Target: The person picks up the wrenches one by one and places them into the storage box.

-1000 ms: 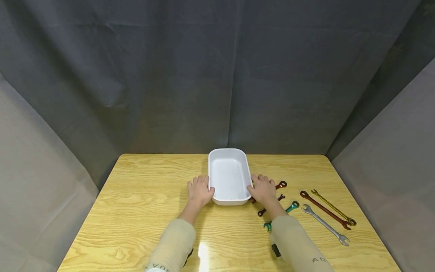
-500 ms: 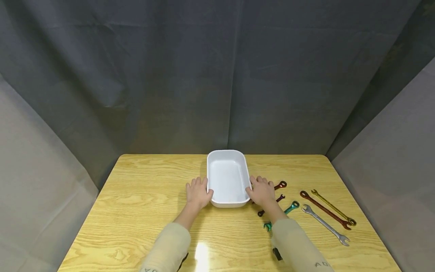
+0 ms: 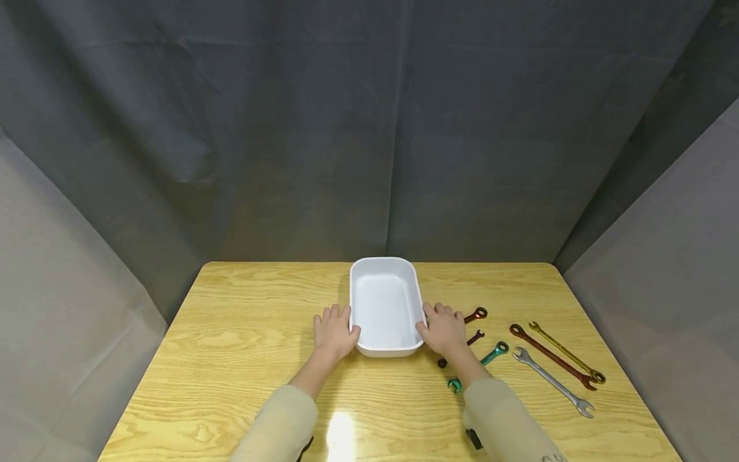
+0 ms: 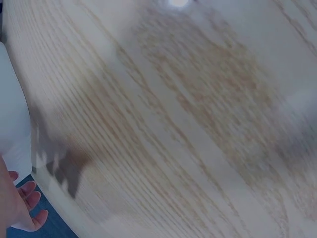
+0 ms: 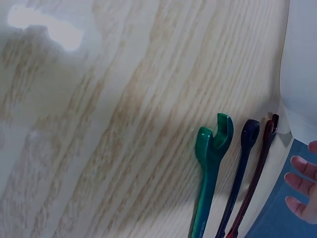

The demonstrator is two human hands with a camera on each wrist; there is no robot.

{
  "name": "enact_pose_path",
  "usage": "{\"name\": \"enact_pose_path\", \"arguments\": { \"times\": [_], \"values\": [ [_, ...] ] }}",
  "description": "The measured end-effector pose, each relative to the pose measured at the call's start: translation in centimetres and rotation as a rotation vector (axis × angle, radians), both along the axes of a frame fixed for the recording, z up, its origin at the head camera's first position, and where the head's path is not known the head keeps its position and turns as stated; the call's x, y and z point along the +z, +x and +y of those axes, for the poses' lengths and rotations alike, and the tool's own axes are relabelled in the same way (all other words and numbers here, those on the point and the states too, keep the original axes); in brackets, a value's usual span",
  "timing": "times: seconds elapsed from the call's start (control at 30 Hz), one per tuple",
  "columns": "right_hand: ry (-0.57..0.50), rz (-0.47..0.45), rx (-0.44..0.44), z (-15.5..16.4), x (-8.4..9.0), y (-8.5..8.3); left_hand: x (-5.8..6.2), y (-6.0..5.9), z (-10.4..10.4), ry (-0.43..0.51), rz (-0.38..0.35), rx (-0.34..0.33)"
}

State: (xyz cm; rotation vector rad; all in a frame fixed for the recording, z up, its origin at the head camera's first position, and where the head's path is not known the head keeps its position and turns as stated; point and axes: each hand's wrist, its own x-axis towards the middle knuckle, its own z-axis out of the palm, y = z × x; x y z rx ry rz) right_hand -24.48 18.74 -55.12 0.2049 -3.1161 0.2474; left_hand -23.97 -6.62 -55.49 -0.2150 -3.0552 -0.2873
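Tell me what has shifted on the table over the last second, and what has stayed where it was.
The white tray has slid slightly toward the person and a touch to their left, with the left hand and right hand moving along against its two long sides. Both hands keep the same hold. The wrenches to the right lie where they were on the wooden table.

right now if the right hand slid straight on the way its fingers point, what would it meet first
Probably nothing soon: the right hand lies along the white tray's side, fingers pointing toward the table's far edge. The head view shows bare wood ahead; depth is uncertain.
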Motion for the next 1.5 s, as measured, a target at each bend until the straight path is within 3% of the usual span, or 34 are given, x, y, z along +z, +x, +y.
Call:
{"name": "enact_pose_path", "arguments": {
  "times": [0.63, 1.5],
  "values": [
    [-0.007, 0.019, 0.022, -0.6, 0.2, 1.8, -0.4, 1.5, -0.6, 0.029, 0.005, -0.002],
    [-0.043, 0.104, 0.043, -0.9, 0.1, 4.7, -0.6, 4.2, -1.0, 0.053, 0.082, -0.039]
  ]
}}
